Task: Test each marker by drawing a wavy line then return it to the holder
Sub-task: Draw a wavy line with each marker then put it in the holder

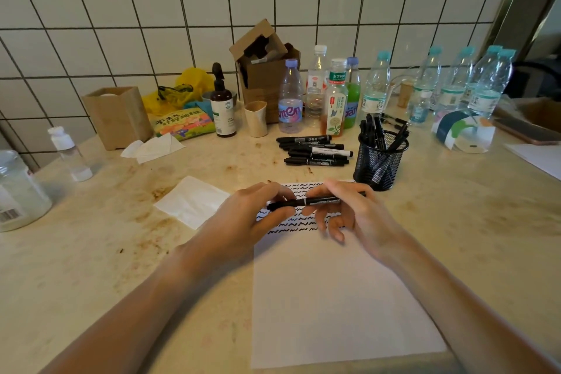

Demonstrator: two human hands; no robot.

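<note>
Head view: black marker (315,201) held level above the paper sheet (334,297), near the mesh holder (381,161). Left hand (252,215) pinches the cap end; right hand (349,209) pinches the barrel. Judged light, rigid, smooth; grip the barrel mid-length.

A black marker (315,201) is lying across between both hands, left hand (252,215) and right hand (355,215), above the white paper sheet (334,297). Behind the right hand, the black mesh holder (381,161) is standing on the beige tabletop (91,252); loose black markers (315,150) are lying left of it.
</note>
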